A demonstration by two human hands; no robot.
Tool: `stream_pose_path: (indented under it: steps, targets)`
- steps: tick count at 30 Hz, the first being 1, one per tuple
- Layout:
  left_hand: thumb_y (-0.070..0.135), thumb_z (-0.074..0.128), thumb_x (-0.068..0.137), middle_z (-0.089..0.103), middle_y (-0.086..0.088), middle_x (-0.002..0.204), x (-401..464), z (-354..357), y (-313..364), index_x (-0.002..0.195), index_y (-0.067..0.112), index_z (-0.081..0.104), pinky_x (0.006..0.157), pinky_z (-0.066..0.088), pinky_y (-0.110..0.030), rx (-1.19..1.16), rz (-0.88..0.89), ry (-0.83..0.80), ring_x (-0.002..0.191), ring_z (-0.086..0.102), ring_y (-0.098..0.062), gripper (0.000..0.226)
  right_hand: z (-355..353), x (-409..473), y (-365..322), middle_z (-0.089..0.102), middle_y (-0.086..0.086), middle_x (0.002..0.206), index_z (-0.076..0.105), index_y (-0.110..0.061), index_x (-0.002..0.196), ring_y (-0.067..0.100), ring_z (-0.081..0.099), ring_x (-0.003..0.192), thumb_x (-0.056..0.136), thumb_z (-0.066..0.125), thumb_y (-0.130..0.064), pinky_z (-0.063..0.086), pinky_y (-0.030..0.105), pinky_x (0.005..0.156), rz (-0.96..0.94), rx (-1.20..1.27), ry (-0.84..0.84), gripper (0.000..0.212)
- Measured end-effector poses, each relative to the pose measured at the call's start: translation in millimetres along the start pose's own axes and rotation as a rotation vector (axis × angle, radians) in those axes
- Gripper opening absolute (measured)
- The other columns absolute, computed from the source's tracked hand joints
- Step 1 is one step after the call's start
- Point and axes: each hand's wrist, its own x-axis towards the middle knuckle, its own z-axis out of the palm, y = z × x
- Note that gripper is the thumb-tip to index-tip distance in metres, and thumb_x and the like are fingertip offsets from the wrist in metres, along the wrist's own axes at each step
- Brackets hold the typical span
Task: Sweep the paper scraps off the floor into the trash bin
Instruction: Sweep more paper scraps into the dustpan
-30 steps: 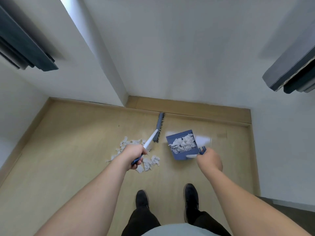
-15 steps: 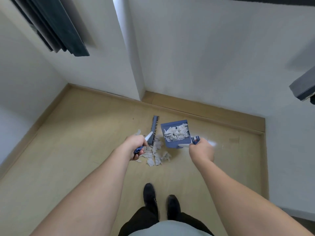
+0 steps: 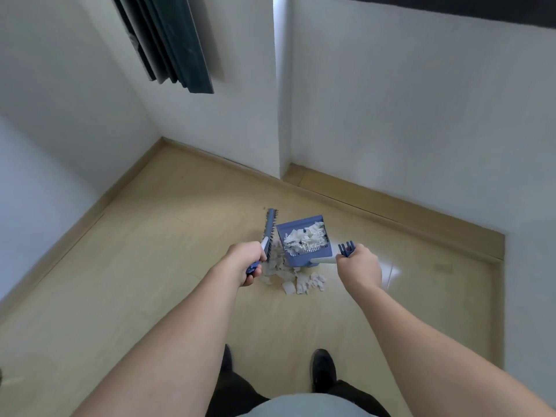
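Paper scraps [image 3: 293,279] lie in a small heap on the floor [image 3: 126,266], just in front of the blue dustpan [image 3: 304,240] & touching its near edge. More scraps [image 3: 305,239] already sit inside the pan. So the job looks partly done, w/ the loose heap left to go in.

Your left hand [image 3: 245,261] is wrapped tight round the brush [image 3: 267,233] handle. The bristle end sits just left of the pan, at the far side of the heap. Your right hand [image 3: 358,266] is curled round the pan's white handle, w/ the blue end sticking out past your fingers.

To do this bit well, I think:
- Keep the pan's open lip flat on the floor, so no bits slip under it. I can't tell if the lip faces the heap now; turn it that way if not.
- Bring the brush round to the side of the heap away from the pan.
- Use short, soft strokes toward the pan. Paper is light & a hard flick may send it flying.
- Hold the pan still while you brush, then tip it back so the full load stays in.

No trash bin shows here. Both walls are near, so watch the corner for stray bits.
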Motion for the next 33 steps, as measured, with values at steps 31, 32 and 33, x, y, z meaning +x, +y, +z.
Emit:
stream_pose_path:
  steps: [31,32,33]
  targets:
    - [0.009,0.052,0.085,0.047,-0.004,0.061,40,-328,-185,0.084,0.010,0.055,0.043,0.028,-0.016,-0.047,-0.146,0.028,0.029,0.037,-0.011,0.004,242,-204,-157,0.059,0.005,0.073,0.050,-0.017,0.075,0.028,0.056,0.067,0.087,0.057,-0.019,0.037,0.026,0.051,-0.041,0.015,-0.090,0.014]
    - [0.008,0.051,0.086,0.047,-0.003,0.061,43,-338,-192,0.081,0.011,0.054,0.044,0.028,-0.016,-0.043,-0.143,0.019,0.025,0.035,-0.010,0.007,252,-214,-161,0.059,0.006,0.074,0.051,-0.016,0.076,0.027,0.056,0.067,0.088,0.056,-0.019,0.037,0.026,0.051,-0.033,0.024,-0.094,0.013]
    - [0.008,0.050,0.087,0.046,-0.003,0.060,45,-346,-197,0.078,0.011,0.052,0.044,0.028,-0.016,-0.045,-0.142,0.020,0.022,0.034,-0.010,0.009,259,-222,-164,0.060,0.006,0.076,0.052,-0.015,0.078,0.027,0.056,0.067,0.088,0.056,-0.019,0.037,0.026,0.050,-0.021,0.027,-0.094,0.011]
